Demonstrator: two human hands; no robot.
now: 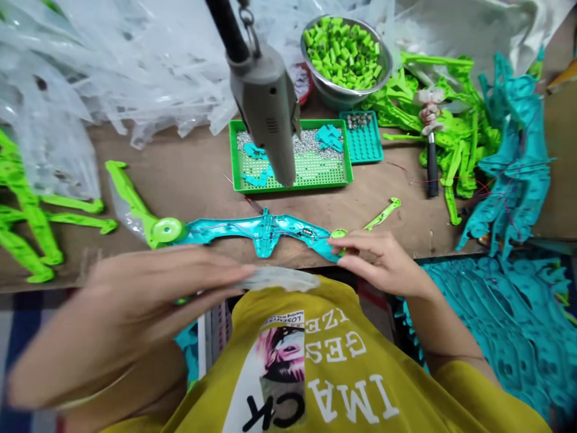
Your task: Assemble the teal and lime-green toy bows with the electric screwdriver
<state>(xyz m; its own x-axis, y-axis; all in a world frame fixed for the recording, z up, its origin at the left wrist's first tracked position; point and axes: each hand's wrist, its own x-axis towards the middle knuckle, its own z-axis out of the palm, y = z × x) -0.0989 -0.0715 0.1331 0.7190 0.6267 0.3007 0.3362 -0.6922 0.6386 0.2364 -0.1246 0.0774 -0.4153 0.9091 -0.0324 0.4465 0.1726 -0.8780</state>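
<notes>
A teal plastic bow-shaped part (252,231) lies across the front of the wooden bench (189,174), with a green limb and round wheel (166,230) fitted at its left end. My right hand (383,261) rests on its right end, fingers pinched on a small green disc (338,234). My left hand (153,294) hovers close to my chest, blurred, fingers pressed flat together on a pale translucent piece (279,278). A loose green limb (383,214) lies just beyond my right hand.
A grey powered screwdriver (265,108) hangs over a green tray (293,180) of screws and teal bits. Behind stand a smaller teal tray (363,138), a steel bowl (345,54) of green pieces, a hammer (431,156), heaps of green and teal parts, and clear bags (112,66).
</notes>
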